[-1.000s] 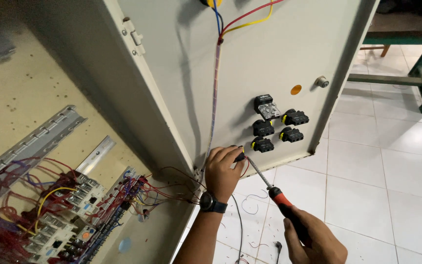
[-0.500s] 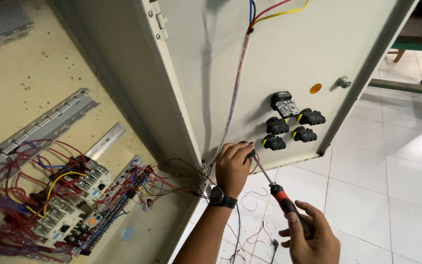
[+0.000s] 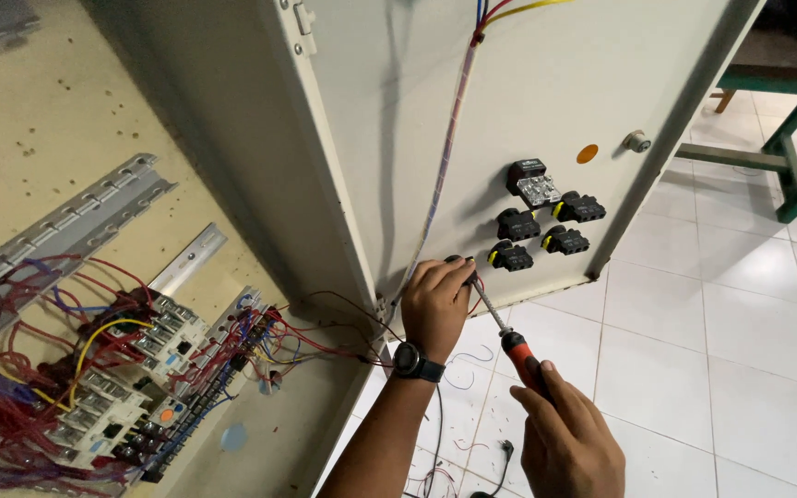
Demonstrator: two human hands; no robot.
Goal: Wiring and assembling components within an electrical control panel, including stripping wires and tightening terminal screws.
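- White tiled floor (image 3: 749, 369) underfoot, scraps of wire lying on it, green bench frame (image 3: 791, 120) way off at top right.
- Nearest: right hand (image 3: 569, 443) wrapped around the red and black handle of a screwdriver (image 3: 509, 337), shaft angled up and left.
- Just past that: left hand (image 3: 437, 300), black watch (image 3: 415, 361) on the wrist, fingers pinched shut on a small black part right where the screwdriver tip lands, low on the open cabinet door (image 3: 528, 83).
- Further up the door: cluster of black switch blocks (image 3: 546, 217), orange dot, bundled wires running up.
- Off to the left, inside the cabinet: relays and tangled red wiring (image 3: 122, 350) on the backplate.
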